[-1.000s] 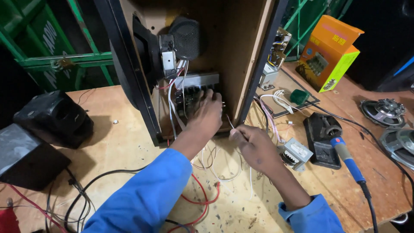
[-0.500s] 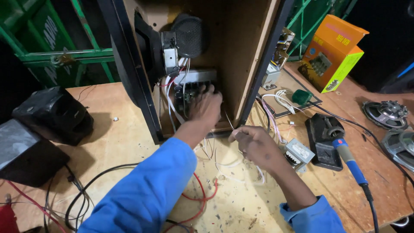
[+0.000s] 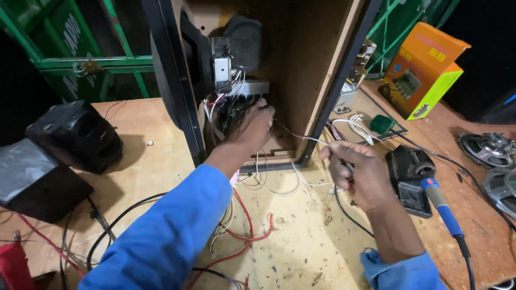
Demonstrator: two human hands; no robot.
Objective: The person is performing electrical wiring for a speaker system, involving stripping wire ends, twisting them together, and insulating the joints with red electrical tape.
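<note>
An open wooden speaker cabinet [image 3: 317, 59] stands on the workbench, with a black speaker driver [image 3: 244, 40] and a bundle of wires [image 3: 220, 107] inside. My left hand [image 3: 251, 129] reaches into the cabinet and rests on a circuit board by the wires; what its fingers grip is hidden. My right hand [image 3: 357, 174] is outside, in front of the cabinet's right edge, with its fingers pinched on a thin white wire [image 3: 301, 138] that runs back into the box.
A blue-handled soldering iron [image 3: 438, 201] lies on a black stand [image 3: 411, 172] at right. An orange and green box [image 3: 427, 67] stands behind. Loose speaker drivers [image 3: 489, 150] lie far right. Black speaker housings [image 3: 75, 134] sit left. Red and white wires [image 3: 247, 225] sprawl on the bench.
My right hand has drawn the white wire out to the right, away from the cabinet. My left hand stays inside the box, shifted slightly up.
</note>
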